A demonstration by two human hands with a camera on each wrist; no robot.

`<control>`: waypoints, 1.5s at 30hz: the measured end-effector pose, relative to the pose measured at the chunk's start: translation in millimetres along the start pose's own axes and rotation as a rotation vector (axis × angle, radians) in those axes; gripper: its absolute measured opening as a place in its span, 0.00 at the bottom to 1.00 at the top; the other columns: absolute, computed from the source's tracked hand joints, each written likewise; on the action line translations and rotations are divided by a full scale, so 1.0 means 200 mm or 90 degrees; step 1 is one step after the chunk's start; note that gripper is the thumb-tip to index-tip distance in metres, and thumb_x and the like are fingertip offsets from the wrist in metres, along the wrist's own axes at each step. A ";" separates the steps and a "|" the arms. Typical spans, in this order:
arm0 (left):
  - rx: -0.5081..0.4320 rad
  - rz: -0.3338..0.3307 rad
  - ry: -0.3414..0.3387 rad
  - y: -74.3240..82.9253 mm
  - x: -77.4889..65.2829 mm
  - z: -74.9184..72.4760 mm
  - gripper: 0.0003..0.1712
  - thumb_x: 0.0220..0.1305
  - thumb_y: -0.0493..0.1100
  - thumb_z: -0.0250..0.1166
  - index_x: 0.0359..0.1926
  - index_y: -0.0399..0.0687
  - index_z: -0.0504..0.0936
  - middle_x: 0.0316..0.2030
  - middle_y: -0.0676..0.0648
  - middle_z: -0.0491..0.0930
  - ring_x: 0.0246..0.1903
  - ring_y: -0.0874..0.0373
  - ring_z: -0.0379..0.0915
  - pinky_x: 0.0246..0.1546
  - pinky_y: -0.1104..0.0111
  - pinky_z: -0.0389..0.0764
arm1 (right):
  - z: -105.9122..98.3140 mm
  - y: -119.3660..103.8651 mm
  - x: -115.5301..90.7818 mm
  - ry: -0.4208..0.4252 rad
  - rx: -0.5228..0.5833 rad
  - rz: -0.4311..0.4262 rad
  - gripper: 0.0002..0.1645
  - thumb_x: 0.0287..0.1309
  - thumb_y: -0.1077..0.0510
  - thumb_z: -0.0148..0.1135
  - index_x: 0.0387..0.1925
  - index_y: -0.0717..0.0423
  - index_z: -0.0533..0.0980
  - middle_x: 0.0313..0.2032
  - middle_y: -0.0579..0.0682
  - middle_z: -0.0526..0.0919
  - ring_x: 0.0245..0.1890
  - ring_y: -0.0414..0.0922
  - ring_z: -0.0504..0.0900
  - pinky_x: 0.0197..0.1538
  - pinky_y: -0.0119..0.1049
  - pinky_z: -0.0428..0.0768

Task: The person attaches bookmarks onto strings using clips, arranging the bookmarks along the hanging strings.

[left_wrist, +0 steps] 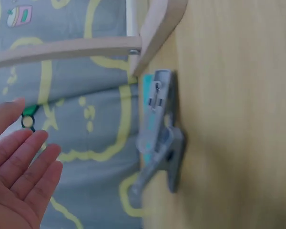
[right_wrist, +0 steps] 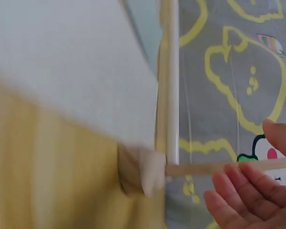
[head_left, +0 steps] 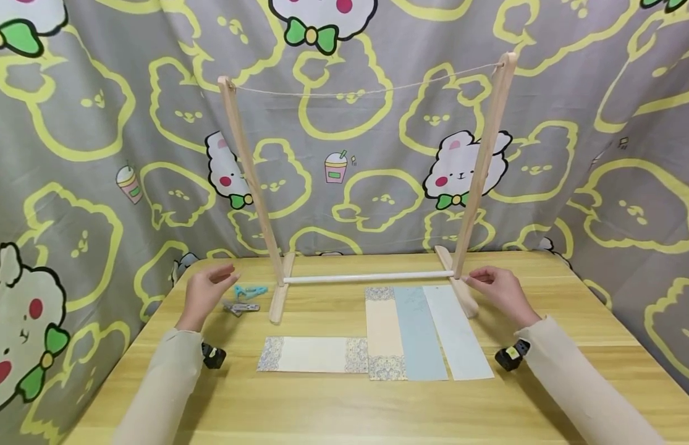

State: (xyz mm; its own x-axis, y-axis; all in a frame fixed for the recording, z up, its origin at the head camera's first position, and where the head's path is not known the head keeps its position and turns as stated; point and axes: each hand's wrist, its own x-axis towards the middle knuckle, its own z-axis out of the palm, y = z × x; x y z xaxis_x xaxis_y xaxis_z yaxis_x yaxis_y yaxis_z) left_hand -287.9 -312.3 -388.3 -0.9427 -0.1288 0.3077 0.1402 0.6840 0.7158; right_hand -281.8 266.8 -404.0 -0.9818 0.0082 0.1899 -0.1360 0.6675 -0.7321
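My left hand point(head_left: 205, 292) hovers over the table's left side with relaxed fingers, holding nothing. Close to its right lie a teal clip point(head_left: 251, 291) and grey clips point(head_left: 243, 307), which overlap one another in the left wrist view. On the other side, my right hand point(head_left: 502, 292) is raised beside the right foot of a wooden stand point(head_left: 257, 191), its fingers loosely bent around nothing. Nearest to that hand is a pale white paper strip point(head_left: 458, 334); left of it lie a blue strip point(head_left: 421, 334) and a peach strip point(head_left: 384, 327) with patterned ends.
A cream strip point(head_left: 316, 355) with patterned ends lies crosswise, left of the peach one. Between the stand's posts run a white rod point(head_left: 366, 277) low down and a thin string point(head_left: 355, 94) at the top. A patterned curtain point(head_left: 372, 222) hangs behind the wooden table point(head_left: 322, 411).
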 end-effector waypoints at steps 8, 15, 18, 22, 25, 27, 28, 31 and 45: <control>-0.061 -0.044 -0.017 -0.10 -0.04 -0.04 0.29 0.64 0.52 0.62 0.60 0.40 0.74 0.54 0.39 0.77 0.38 0.82 0.69 0.40 0.87 0.71 | 0.03 0.00 -0.10 -0.078 0.032 0.037 0.31 0.61 0.44 0.60 0.50 0.69 0.73 0.46 0.63 0.79 0.45 0.53 0.79 0.41 0.35 0.79; -0.072 -0.044 -0.051 -0.16 -0.03 -0.06 0.27 0.65 0.48 0.62 0.60 0.36 0.73 0.54 0.36 0.76 0.37 0.83 0.69 0.39 0.86 0.71 | 0.03 0.04 -0.20 -0.100 0.012 0.042 0.34 0.59 0.43 0.62 0.51 0.70 0.72 0.47 0.64 0.79 0.46 0.56 0.79 0.43 0.40 0.80; -0.077 -0.043 -0.083 -0.21 -0.03 -0.06 0.28 0.65 0.46 0.62 0.60 0.34 0.72 0.55 0.34 0.75 0.38 0.83 0.69 0.40 0.86 0.72 | 0.03 0.06 -0.24 -0.125 0.026 0.061 0.38 0.59 0.42 0.61 0.54 0.71 0.70 0.51 0.66 0.76 0.50 0.58 0.77 0.47 0.45 0.78; -0.072 -0.049 -0.113 -0.28 -0.02 -0.06 0.30 0.64 0.46 0.63 0.60 0.31 0.70 0.56 0.34 0.73 0.43 0.75 0.73 0.42 0.85 0.72 | 0.04 0.07 -0.28 -0.150 0.044 0.088 0.41 0.58 0.41 0.61 0.57 0.71 0.67 0.54 0.68 0.74 0.53 0.60 0.74 0.50 0.49 0.77; -0.060 -0.056 -0.147 -0.31 -0.02 -0.06 0.31 0.65 0.48 0.62 0.61 0.31 0.69 0.58 0.34 0.72 0.51 0.59 0.74 0.48 0.78 0.73 | 0.05 0.08 -0.30 -0.158 0.046 0.097 0.41 0.58 0.41 0.62 0.58 0.70 0.67 0.55 0.68 0.74 0.54 0.62 0.73 0.52 0.51 0.76; -0.055 -0.062 -0.169 -0.33 -0.03 -0.06 0.32 0.65 0.49 0.61 0.62 0.32 0.68 0.58 0.34 0.72 0.56 0.48 0.71 0.54 0.68 0.73 | 0.06 0.08 -0.31 -0.161 0.050 0.095 0.41 0.58 0.42 0.63 0.58 0.71 0.66 0.55 0.69 0.73 0.55 0.63 0.72 0.52 0.52 0.76; -0.056 -0.068 -0.179 -0.33 -0.03 -0.06 0.32 0.65 0.50 0.61 0.62 0.32 0.68 0.59 0.35 0.71 0.57 0.44 0.69 0.57 0.63 0.71 | 0.07 0.08 -0.31 -0.159 0.049 0.096 0.41 0.57 0.43 0.63 0.58 0.71 0.66 0.55 0.69 0.73 0.55 0.63 0.72 0.52 0.51 0.76; -0.053 -0.078 -0.197 -0.34 -0.03 -0.05 0.33 0.66 0.51 0.60 0.62 0.32 0.68 0.60 0.34 0.70 0.59 0.39 0.65 0.60 0.51 0.66 | 0.08 0.08 -0.33 -0.153 0.045 0.091 0.40 0.56 0.45 0.65 0.57 0.73 0.66 0.54 0.70 0.73 0.54 0.63 0.73 0.50 0.48 0.77; -0.042 -0.132 -0.198 -0.38 -0.04 -0.06 0.32 0.66 0.52 0.60 0.60 0.31 0.71 0.58 0.32 0.71 0.62 0.37 0.61 0.61 0.47 0.63 | 0.16 0.09 -0.35 -0.138 -0.055 0.045 0.44 0.49 0.49 0.71 0.57 0.78 0.67 0.52 0.74 0.72 0.47 0.60 0.75 0.46 0.51 0.76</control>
State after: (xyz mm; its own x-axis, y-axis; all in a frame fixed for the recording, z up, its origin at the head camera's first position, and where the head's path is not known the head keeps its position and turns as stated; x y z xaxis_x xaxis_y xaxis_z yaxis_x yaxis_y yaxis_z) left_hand -286.9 -371.9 -438.4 -0.9986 -0.0287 -0.0450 -0.0531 0.6174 0.7849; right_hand -220.6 253.6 -450.7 -0.9952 -0.0968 -0.0113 -0.0636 0.7326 -0.6776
